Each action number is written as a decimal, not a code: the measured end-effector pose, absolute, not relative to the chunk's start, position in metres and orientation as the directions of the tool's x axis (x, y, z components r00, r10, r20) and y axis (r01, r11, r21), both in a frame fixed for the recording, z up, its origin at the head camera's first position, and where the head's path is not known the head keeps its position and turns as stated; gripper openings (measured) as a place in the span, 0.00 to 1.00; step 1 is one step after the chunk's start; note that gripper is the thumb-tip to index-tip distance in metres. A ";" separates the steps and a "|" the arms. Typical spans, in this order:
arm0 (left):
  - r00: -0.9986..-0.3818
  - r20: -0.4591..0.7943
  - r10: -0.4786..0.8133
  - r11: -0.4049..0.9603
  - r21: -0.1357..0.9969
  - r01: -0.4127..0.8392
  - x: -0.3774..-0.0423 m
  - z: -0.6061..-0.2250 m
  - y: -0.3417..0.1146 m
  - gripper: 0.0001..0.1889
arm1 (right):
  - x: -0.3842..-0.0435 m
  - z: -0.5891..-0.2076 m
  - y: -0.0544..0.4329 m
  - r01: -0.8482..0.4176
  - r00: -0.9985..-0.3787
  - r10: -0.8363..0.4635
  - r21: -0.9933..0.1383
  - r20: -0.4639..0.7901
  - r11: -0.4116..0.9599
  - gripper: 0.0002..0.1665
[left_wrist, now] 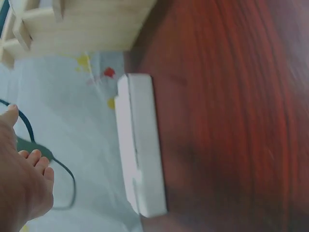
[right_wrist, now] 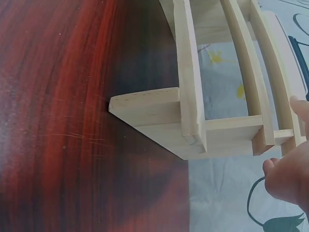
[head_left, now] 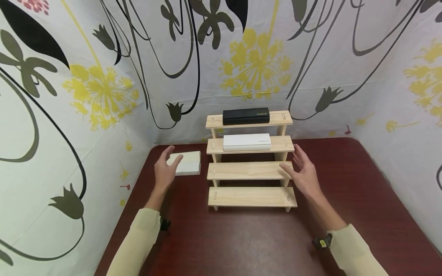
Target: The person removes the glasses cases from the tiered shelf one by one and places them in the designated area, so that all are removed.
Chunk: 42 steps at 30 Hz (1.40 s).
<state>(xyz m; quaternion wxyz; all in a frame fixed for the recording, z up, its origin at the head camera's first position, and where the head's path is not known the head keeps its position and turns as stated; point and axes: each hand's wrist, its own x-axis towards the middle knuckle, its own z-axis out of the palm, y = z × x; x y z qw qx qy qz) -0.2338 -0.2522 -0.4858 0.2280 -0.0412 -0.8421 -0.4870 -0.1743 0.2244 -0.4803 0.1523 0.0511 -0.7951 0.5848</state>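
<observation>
A pale wooden stand (head_left: 250,170) with several stepped shelves rises from the table. On its top shelf lies a black oblong case (head_left: 246,116); the shelf below bears a white oblong case (head_left: 246,142). To the left lies a flat white block (head_left: 188,163), like a box or thick pad, also seen edge-on in the left wrist view. My left hand (head_left: 165,168) hovers by that block, thumb and fingers spread, holding nothing. My right hand (head_left: 305,174) is at the stand's right end, thumb apart from the fingers; whether it touches the wood I cannot tell.
The dark red-brown table (head_left: 248,241) stretches in front of the stand and to both sides. White cloth (head_left: 186,88) printed with flowers hangs behind and at both sides, close to the table's edges. The two lower shelves (head_left: 246,196) bear nothing.
</observation>
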 end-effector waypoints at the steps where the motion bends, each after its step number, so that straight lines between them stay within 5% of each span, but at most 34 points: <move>1: -0.893 0.428 -0.141 0.520 0.800 0.301 -0.233 -0.483 -0.248 0.31 | -0.175 -0.479 0.224 -0.257 -0.949 0.098 -0.914 0.300 0.313 0.55; 42: -0.863 0.472 0.180 0.459 0.736 0.499 -0.235 -0.445 -0.116 0.41 | -0.210 -0.472 0.225 -0.301 -0.922 0.088 -0.842 0.377 0.447 0.50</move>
